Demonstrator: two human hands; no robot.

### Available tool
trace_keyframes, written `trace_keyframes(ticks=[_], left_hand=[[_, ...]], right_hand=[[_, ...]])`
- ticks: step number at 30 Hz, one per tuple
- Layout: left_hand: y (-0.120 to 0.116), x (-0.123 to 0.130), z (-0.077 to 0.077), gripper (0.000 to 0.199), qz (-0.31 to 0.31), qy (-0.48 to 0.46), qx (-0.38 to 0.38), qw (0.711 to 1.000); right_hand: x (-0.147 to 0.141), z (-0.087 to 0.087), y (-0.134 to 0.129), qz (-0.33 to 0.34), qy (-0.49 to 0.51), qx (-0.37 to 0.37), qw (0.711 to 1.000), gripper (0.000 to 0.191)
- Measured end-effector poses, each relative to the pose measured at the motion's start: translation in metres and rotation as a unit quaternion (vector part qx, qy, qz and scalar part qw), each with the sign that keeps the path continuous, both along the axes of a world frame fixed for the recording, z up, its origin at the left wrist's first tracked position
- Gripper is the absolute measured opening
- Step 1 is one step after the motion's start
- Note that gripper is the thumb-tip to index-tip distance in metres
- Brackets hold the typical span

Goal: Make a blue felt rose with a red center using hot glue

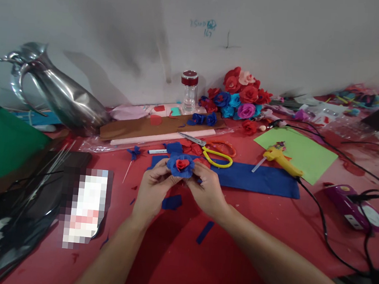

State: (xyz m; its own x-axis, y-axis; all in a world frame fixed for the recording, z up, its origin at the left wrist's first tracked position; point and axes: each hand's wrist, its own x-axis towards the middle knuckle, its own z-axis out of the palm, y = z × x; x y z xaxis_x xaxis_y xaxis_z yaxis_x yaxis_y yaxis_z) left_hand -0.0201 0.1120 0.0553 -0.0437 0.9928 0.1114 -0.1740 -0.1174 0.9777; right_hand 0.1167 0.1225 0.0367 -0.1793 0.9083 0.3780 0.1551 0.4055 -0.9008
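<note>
Between my two hands, a paper flower [181, 165] with blue outer petals and a red centre faces up toward me. My left hand [155, 184] grips its left side, fingers closed at the petals. On the other side, my right hand [209, 188] pinches the flower's right edge, with the thumb underneath. A long strip of blue crepe paper [259, 179] lies just behind and to the right of the hands. Scissors [216, 156] with red and yellow handles rest at its back edge. Below my hands is a small blue paper piece [172, 202].
A yellow glue gun [283, 161] sits on a green sheet [318, 154], its cord running to a purple box [357, 209]. At left are a phone [86, 203] and a leaning metal jug [67, 90]. Behind stand a glass jar [189, 93] and several paper flowers [244, 93].
</note>
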Motion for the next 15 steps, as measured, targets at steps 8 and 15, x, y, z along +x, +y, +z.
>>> trace_keyframes(ticks=[8, 15], left_hand=[[-0.0005, -0.0027, -0.0026, 0.008, -0.013, -0.019, 0.013, 1.0], [-0.0012, -0.0014, 0.0, 0.011, -0.022, -0.007, -0.009, 1.0]], right_hand=[[-0.0008, 0.0, -0.0009, 0.029, 0.031, -0.055, 0.998, 0.015], [-0.0004, -0.0044, 0.002, 0.055, 0.073, -0.115, 0.989, 0.018]])
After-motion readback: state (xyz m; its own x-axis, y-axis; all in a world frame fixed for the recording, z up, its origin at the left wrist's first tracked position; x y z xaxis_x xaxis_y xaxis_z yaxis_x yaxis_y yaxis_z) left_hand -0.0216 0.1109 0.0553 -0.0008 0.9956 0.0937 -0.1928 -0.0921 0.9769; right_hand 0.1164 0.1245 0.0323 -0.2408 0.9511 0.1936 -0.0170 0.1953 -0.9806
